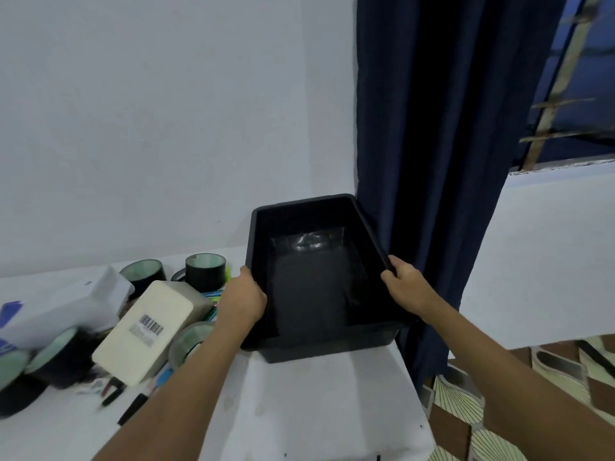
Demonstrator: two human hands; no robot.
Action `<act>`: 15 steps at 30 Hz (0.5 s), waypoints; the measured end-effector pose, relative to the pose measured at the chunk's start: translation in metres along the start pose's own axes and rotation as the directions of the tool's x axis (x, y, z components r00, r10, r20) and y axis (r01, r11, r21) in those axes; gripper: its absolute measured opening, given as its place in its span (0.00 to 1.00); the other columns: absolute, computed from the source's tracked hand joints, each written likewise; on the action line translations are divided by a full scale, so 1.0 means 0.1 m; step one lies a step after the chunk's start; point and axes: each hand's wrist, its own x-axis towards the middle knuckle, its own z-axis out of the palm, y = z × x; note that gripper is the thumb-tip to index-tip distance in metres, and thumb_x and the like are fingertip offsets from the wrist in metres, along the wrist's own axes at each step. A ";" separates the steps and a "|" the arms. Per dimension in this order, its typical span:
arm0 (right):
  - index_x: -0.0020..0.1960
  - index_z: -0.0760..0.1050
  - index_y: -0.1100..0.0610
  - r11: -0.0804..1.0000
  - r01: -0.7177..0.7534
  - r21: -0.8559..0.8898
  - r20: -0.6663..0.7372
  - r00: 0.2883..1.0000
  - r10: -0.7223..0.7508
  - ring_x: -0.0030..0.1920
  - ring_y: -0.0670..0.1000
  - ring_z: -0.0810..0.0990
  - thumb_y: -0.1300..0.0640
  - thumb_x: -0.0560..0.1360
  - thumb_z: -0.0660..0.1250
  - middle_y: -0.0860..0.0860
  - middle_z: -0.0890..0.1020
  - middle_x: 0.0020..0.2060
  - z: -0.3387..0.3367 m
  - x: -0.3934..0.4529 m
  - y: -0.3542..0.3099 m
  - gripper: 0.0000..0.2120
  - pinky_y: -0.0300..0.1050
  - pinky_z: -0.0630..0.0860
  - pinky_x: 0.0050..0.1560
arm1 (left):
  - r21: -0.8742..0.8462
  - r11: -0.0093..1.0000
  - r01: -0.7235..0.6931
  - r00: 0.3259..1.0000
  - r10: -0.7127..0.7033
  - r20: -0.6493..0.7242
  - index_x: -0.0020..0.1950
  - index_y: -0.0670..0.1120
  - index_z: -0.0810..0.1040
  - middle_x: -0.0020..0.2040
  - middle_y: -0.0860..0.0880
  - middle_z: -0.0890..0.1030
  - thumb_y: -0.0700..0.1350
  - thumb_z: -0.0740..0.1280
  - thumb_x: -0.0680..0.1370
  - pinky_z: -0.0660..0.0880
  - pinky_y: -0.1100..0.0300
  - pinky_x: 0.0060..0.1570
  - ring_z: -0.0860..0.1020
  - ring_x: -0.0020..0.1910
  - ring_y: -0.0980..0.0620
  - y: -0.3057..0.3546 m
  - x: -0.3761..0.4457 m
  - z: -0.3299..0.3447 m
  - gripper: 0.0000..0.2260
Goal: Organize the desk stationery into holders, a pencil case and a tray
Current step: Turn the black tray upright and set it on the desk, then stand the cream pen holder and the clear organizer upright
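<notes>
A deep black plastic tray (pixel 311 202) is tilted over the right end of the white desk (pixel 319 404), its inside bare. My left hand (pixel 244 296) grips its left rim and my right hand (pixel 404 284) grips its right rim. To the left lies a heap of stationery: a cream box with a barcode (pixel 146 331), black cups with pale green insides (pixel 204 271), and pens and markers (pixel 131 409) partly hidden under the box.
A white paper packet (pixel 70 304) and more overturned black cups (pixel 50 357) crowd the desk's left side. A dark blue curtain (pixel 429 144) hangs right behind the tray. The desk's right edge drops to a patterned floor (pixel 472 424).
</notes>
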 end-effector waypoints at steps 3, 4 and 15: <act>0.67 0.69 0.61 0.986 0.088 -0.144 -0.087 0.991 -0.101 0.45 0.49 0.80 0.55 0.80 0.58 0.55 0.81 0.50 0.05 0.04 0.01 0.17 0.37 0.76 0.44 | 0.025 1.000 0.000 1.000 0.000 0.001 0.59 0.37 0.68 0.52 0.35 0.79 0.37 0.58 0.77 0.73 0.48 0.45 0.78 0.52 0.36 0.02 0.00 0.00 0.12; 0.69 0.67 0.62 0.970 0.138 -0.200 -0.102 0.982 -0.161 0.48 0.50 0.80 0.56 0.80 0.59 0.55 0.80 0.53 0.07 0.03 0.00 0.19 0.37 0.76 0.49 | 0.045 0.999 -0.003 1.000 0.003 -0.004 0.60 0.36 0.68 0.52 0.35 0.79 0.36 0.58 0.76 0.73 0.49 0.45 0.78 0.52 0.36 0.03 0.01 0.00 0.13; 0.68 0.70 0.64 0.640 0.479 -0.600 0.048 0.821 -0.569 0.69 0.57 0.67 0.59 0.79 0.60 0.59 0.72 0.66 0.44 -0.10 -0.52 0.18 0.45 0.60 0.71 | 0.129 0.988 -0.090 0.994 0.097 -0.047 0.49 0.40 0.76 0.50 0.42 0.78 0.46 0.58 0.77 0.70 0.54 0.40 0.78 0.49 0.41 -0.04 0.03 -0.41 0.12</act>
